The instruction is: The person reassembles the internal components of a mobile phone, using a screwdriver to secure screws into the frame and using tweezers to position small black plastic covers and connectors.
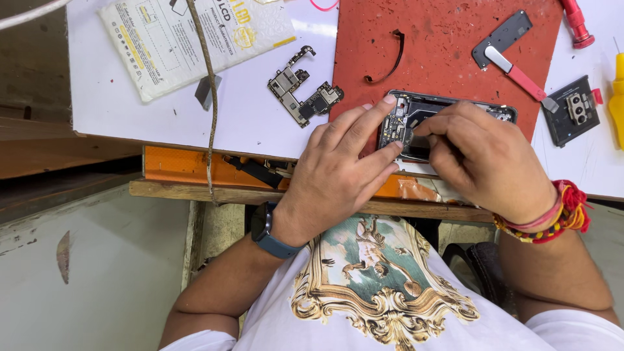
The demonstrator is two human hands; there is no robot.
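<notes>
Opened phone (416,123) under both hands; white package (195,39) upper-left.

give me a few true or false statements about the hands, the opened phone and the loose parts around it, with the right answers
1. Both hands, left hand and right hand, are on the opened phone. True.
2. The phone lies on a blue mat. False: it lies on a red mat.
3. A loose circuit board lies on the white surface, apart from the phone. True.
4. The watch is on the right wrist. False: it is on the left; the right wrist bears red thread bands.
5. A curved dark strip lies on the mat. True.
</notes>
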